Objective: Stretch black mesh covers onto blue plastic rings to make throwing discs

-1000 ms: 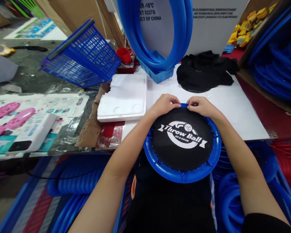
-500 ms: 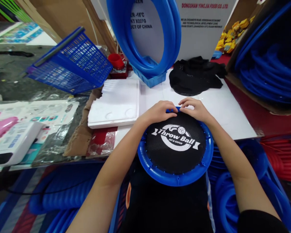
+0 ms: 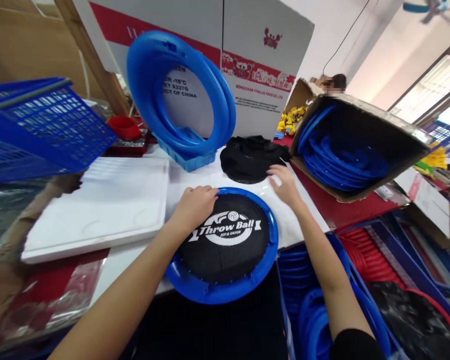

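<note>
A round paddle with a blue plastic rim and a black mesh centre printed "Throw Ball" lies tilted at the near table edge. My left hand is closed over its upper left rim; the thumb is hidden. My right hand is off the paddle, fingers apart and holding nothing. It hovers at the right edge of a pile of black mesh fabric; whether the fingertips touch it, I cannot tell. Behind, blue rings stand upright in a light blue basket.
A white foam slab and a blue shopping basket are on the left. At right, a cardboard box holds several blue rings. More blue rings and red rings sit in crates below. A person is at the back.
My right hand has left the rim and moved right and forward to the black fabric. My left hand remains on the rim. The view has swung right and up.
</note>
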Demonstrator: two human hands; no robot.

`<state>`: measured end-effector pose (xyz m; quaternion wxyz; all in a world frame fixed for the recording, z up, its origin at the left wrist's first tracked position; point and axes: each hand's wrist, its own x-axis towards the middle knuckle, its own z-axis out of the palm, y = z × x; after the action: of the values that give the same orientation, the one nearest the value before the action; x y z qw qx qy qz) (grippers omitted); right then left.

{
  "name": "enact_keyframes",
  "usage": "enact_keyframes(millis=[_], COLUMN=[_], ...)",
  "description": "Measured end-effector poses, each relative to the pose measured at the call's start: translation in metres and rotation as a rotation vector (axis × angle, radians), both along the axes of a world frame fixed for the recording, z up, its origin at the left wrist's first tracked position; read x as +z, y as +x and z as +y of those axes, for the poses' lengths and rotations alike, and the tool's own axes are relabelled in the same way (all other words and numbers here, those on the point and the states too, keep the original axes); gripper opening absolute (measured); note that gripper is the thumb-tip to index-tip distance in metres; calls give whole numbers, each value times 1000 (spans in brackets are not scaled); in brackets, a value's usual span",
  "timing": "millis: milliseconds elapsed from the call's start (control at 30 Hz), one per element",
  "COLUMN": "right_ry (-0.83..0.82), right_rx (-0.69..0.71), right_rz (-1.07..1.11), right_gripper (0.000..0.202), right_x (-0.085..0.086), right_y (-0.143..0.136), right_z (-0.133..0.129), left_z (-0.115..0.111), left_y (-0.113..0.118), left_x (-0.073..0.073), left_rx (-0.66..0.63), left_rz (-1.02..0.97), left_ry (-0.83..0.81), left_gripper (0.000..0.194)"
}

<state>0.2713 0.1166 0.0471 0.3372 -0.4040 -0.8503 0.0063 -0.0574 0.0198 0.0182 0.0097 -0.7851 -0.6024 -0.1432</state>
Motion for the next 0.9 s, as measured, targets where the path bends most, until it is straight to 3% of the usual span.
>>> enact_keyframes(millis=[67,133,200,267,367,533,633,767,833,900], right_ry=[159,224,161,59,95,277,266,399,507,592], right_rx=[-375,-701,-878,-951,-919,-661,-656,-737,-732,-643], right_rz=[-103,-246,-411,-536,-635,-793,-806,-712,-674,-619], right_gripper=[36,49,50,41,39,32,29,25,21,15], right_x=[31,57,76,86,89,82,78,76,76,76], right_y=[46,92,132,163,190,204,204,189,171,148], right_z=[12,20,21,15,-2,-23,-23,-36,-56,-84], left_z=[-3,-9,-18,-28,-38,-40,-39,-41,-44,-46], left_y=[-1,2,10,21,35,42,41,42,44,46], left_x=[4,6,8,8,7,3,1,3,5,4], left_rx=[67,-6,-194,-383,-527,-510,-511,-497,-495,-492], left_rz=[-13,-70,-106,-82,-18,24,22,18,25,35], left_ry=[73,67,-93,-342,-580,-595,-591,-591,-587,-577], left_gripper=[44,52,74,108,134,139,141,135,132,132])
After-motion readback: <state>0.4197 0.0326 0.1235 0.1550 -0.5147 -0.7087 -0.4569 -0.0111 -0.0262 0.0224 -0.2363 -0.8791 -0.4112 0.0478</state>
